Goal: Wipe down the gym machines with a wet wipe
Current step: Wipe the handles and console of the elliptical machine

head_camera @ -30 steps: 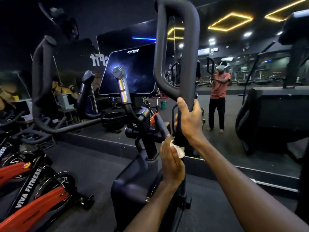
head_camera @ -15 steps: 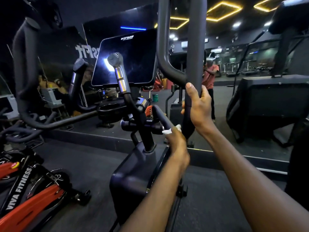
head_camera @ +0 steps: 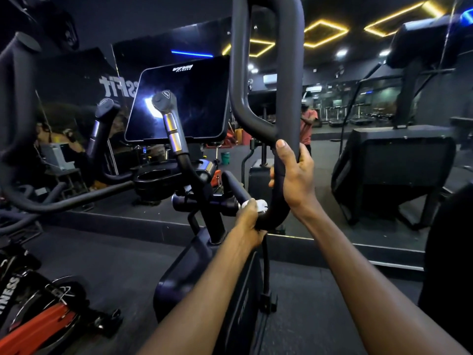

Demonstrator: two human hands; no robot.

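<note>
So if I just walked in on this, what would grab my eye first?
Most likely the two bare arms reaching in from below: the right hand grips the big dark looped handlebar at centre, while the left hand holds a white wipe against its lower bend. Next, the dark console screen with a bright glare left of the bar, and the glowing yellow ceiling lights at upper right.

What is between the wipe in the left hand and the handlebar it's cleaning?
Nothing visible. The left hand holds the wet wipe directly against the lower bend of the handlebar; the right hand grips higher up.
</note>
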